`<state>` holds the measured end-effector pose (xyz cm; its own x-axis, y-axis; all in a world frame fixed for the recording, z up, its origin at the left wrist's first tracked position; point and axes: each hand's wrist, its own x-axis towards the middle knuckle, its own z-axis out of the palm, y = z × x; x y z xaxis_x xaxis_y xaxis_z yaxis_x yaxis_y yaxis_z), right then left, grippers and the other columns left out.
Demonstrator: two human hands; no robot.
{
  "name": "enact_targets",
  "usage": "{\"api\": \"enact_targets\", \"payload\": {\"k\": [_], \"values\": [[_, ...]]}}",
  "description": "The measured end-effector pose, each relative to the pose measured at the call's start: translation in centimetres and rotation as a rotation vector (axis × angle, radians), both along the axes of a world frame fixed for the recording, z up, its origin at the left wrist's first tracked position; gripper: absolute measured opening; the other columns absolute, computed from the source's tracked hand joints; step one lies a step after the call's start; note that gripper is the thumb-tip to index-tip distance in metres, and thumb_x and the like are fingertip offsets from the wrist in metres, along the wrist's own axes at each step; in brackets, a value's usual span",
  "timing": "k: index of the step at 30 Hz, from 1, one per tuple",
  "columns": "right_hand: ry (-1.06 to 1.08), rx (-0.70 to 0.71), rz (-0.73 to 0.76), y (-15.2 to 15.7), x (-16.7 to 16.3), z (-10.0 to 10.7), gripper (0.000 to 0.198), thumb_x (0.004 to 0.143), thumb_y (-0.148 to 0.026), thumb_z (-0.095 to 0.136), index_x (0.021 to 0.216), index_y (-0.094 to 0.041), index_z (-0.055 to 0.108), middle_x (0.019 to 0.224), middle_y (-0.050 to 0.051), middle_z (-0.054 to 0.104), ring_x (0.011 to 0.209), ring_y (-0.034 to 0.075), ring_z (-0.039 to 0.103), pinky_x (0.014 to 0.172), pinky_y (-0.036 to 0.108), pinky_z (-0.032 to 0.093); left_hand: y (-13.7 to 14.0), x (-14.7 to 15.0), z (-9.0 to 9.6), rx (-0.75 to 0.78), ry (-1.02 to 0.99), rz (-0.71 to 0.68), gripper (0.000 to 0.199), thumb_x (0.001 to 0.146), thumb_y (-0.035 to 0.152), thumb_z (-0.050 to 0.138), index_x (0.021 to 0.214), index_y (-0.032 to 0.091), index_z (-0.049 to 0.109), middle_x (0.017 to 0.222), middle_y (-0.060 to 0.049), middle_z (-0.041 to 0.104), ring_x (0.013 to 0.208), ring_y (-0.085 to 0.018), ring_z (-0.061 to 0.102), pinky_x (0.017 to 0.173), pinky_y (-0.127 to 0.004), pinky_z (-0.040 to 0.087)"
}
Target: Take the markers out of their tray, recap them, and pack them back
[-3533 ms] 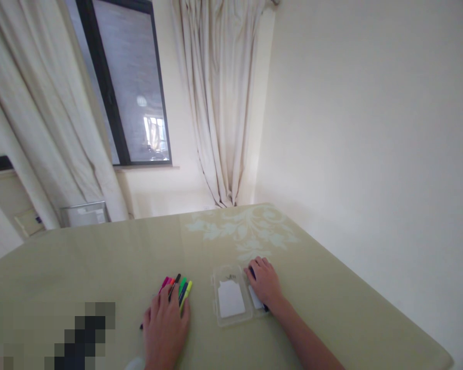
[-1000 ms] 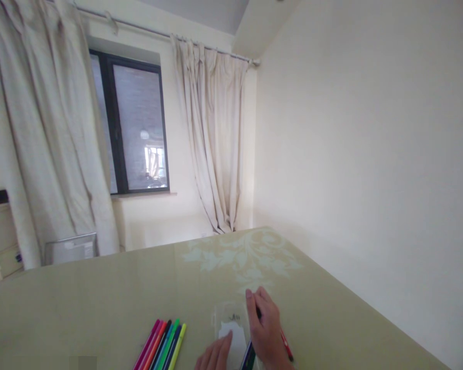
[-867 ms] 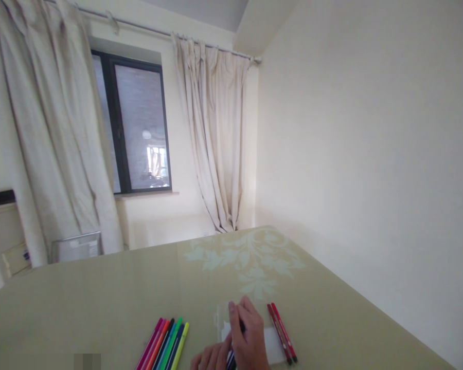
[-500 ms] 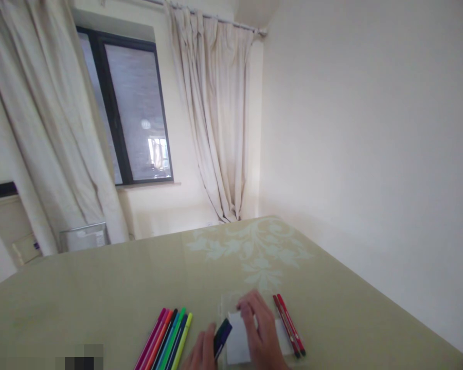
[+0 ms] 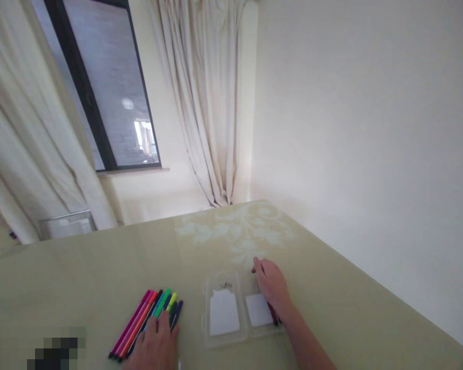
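A row of colored markers, pink, orange, black, blue, green and yellow, lies on the table at the left. My left hand rests over the row's right part, its fingers stretched out on top. Beside its thumb, the dark green and purple markers lean out at the row's right edge. My right hand is closed, its fingers curled over the red markers; only their lower ends show under the wrist. Between my hands an opened clear plastic case holds white card pieces.
The table has a pale floral pattern toward its far corner. A wall runs along its right side. Curtains and a window stand behind the far edge. A blurred dark patch is at lower left.
My left hand has carried the dark green and purple markers left to the row. My right hand has moved off the case's left half to the red markers. The view has tilted down.
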<state>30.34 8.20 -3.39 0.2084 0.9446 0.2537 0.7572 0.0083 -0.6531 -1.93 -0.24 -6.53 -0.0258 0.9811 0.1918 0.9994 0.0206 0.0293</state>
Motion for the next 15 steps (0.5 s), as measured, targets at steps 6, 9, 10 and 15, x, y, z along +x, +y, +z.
{"api": "enact_targets", "payload": {"k": [6,9,10,15], "values": [[-0.181,-0.068,-0.078,-0.1,0.4,1.1,0.050,0.106,-0.039,0.034,0.080,-0.018,0.071,0.090,0.016,0.075,0.091,0.026,0.068,0.081,0.032,0.042,-0.4,2.3,1.0,0.280,-0.085,-0.275,0.037,0.100,0.042,0.047,0.127,0.023,0.065,0.130,-0.011,0.067,0.124,-0.029,0.060,0.103,-0.044,0.050],[-0.174,-0.105,-0.066,0.2,0.6,1.2,0.053,0.107,-0.039,0.032,0.082,-0.017,0.073,0.093,0.016,0.076,0.092,0.025,0.069,0.081,0.031,0.043,-0.7,4.2,0.8,0.293,-0.127,-0.558,0.054,0.094,0.056,0.059,0.142,0.031,0.055,0.145,-0.005,0.060,0.130,-0.027,0.057,0.107,-0.043,0.050],[-0.178,-0.115,-0.063,0.3,0.5,1.2,0.053,0.107,-0.039,0.032,0.083,-0.017,0.074,0.094,0.016,0.076,0.092,0.024,0.069,0.081,0.031,0.043,-0.8,4.7,0.6,0.284,-0.130,-0.612,0.058,0.092,0.058,0.062,0.144,0.033,0.053,0.147,-0.004,0.059,0.130,-0.027,0.057,0.107,-0.043,0.050],[-0.210,-0.170,-0.035,0.3,0.3,1.8,0.053,0.107,-0.040,0.035,0.083,-0.016,0.076,0.092,0.016,0.077,0.089,0.024,0.069,0.077,0.031,0.043,-0.8,5.5,-0.7,0.229,-0.190,-0.587,0.038,0.097,0.049,0.058,0.131,0.033,0.065,0.135,-0.002,0.068,0.124,-0.025,0.063,0.104,-0.043,0.054]]}}
